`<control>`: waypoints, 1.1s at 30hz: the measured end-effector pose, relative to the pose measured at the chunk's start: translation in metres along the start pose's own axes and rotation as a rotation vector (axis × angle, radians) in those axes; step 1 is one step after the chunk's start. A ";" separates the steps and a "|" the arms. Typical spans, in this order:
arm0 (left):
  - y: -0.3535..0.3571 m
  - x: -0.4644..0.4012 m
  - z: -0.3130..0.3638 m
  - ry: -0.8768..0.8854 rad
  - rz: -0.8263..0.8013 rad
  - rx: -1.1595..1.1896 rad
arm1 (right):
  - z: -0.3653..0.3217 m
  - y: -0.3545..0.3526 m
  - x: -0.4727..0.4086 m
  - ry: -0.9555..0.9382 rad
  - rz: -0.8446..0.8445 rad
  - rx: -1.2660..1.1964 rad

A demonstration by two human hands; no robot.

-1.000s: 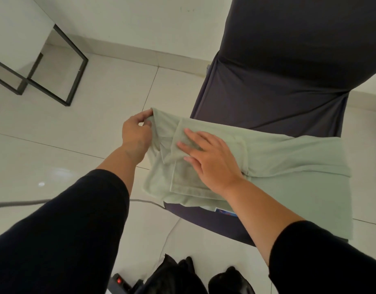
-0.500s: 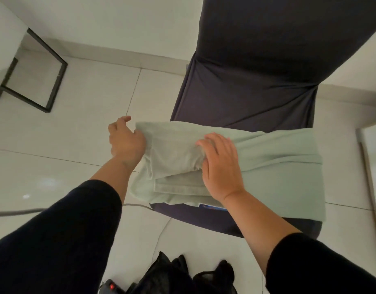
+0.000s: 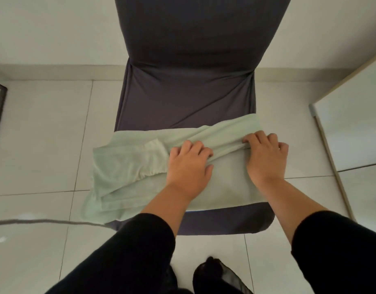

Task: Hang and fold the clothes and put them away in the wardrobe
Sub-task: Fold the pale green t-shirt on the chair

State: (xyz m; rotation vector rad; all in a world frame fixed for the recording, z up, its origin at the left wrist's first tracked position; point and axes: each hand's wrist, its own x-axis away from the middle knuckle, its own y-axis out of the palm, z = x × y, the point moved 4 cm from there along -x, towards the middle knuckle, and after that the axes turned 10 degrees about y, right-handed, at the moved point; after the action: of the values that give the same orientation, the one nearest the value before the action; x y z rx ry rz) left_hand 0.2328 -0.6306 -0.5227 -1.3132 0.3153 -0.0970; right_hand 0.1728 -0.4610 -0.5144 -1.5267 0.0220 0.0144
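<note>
The pale green garment (image 3: pixel 140 166) lies across the front of the dark chair (image 3: pixel 187 98) seat, its end at 9 o'clock hanging over the edge. The left hand (image 3: pixel 188 166) and the right hand (image 3: pixel 265 158) each clutch a fold of it. A grey cable (image 3: pixel 45 221) crosses the tiled floor (image 3: pixel 45 134) at 8 o'clock.

I look down at a pale green garment (image 3: pixel 127 166) lying across a dark chair (image 3: pixel 187 85) seat, its left end hanging over the edge. My left hand (image 3: pixel 188 164) and right hand (image 3: pixel 265 154) seemingly each pinch a fold along its middle.
</note>
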 end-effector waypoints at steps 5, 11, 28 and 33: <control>-0.008 -0.029 0.021 0.036 0.083 -0.075 | 0.025 -0.011 -0.023 0.112 -0.115 -0.067; -0.012 -0.019 0.038 0.222 0.054 -0.164 | 0.067 -0.009 0.003 0.288 -0.144 -0.151; 0.014 -0.029 0.065 0.292 -0.062 -0.084 | 0.104 0.056 0.049 0.638 -0.527 -0.502; 0.024 -0.043 0.087 0.299 -0.060 -0.042 | 0.107 0.086 0.080 0.887 -0.854 -0.762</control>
State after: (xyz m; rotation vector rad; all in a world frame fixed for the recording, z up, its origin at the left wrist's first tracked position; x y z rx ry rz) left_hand 0.2140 -0.5331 -0.5190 -1.3506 0.5345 -0.3406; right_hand 0.2509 -0.3509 -0.5970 -2.0615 0.0755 -1.4724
